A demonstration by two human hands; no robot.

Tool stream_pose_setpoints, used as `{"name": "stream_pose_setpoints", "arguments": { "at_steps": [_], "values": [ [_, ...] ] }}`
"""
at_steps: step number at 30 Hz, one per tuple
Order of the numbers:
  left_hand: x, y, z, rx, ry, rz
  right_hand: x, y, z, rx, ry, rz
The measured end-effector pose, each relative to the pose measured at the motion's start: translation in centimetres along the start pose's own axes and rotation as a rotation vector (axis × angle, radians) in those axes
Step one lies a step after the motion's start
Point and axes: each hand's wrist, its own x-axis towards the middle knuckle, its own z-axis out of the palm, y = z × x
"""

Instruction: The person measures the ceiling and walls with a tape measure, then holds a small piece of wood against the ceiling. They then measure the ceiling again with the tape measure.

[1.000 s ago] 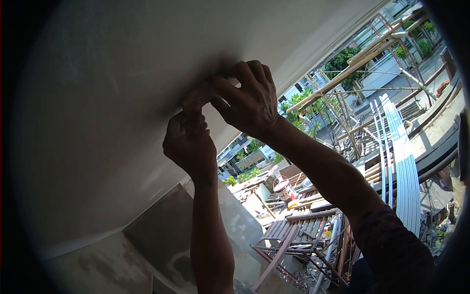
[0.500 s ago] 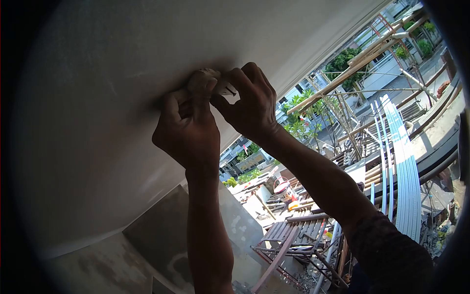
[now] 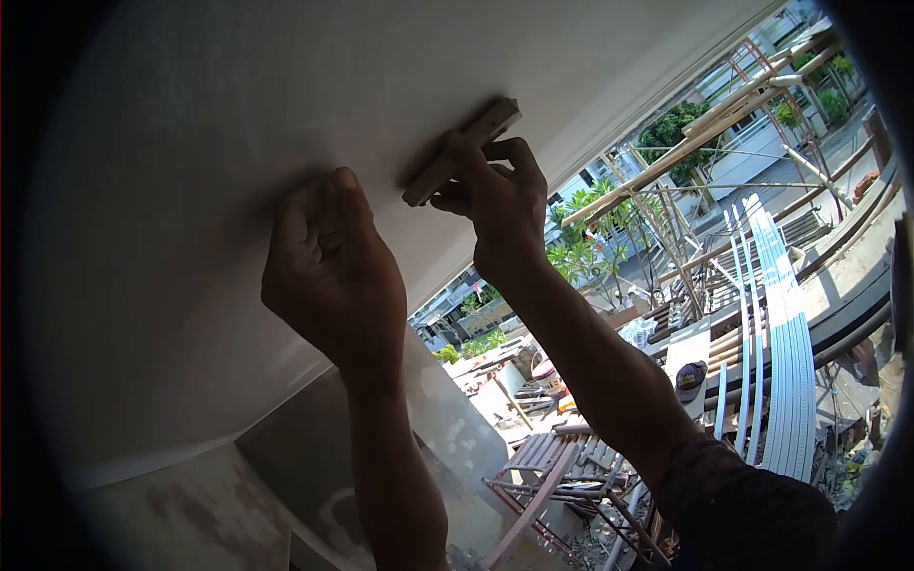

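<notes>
A narrow, wood-coloured block [image 3: 497,119] lies against the smooth grey-white ceiling [image 3: 219,105]. My right hand [image 3: 495,195] grips it from below, its thumb and fingers on the long sides. To the left, apart from the block, my left hand [image 3: 333,257] is raised close under the ceiling with its fingers curled in and the thumb up. Shadow covers its fingertips, so whether anything is between them cannot be made out.
Bamboo and metal scaffolding [image 3: 666,162] stands outside on the right. Long pale strips [image 3: 785,333] lean below it, near a dark cap [image 3: 690,381]. A slatted metal frame [image 3: 547,457] stands lower down, among rubble. A grey wall [image 3: 190,514] rises at lower left.
My hands, together at the block before, have come apart. The left has moved left and down, away from the block. My right hand now holds the block stretched along the ceiling.
</notes>
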Motion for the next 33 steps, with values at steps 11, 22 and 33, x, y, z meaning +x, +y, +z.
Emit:
{"name": "stream_pose_setpoints", "arguments": {
  "at_steps": [11, 22, 33],
  "values": [
    [-2.5, -1.9, -9.6, 0.036, 0.073, -0.366, 0.2, 0.8, -0.2, 0.376, -0.106, 0.188],
    [-8.7, -5.3, -13.1, 0.062, -0.099, -0.496, -0.5, 0.6, 1.1, -0.133, 0.061, -0.201],
    [-14.5, -8.5, -15.6, 0.026, -0.258, -0.628, 0.8, 3.3, 0.0, -0.919, 0.162, -1.128]
  ]
}}
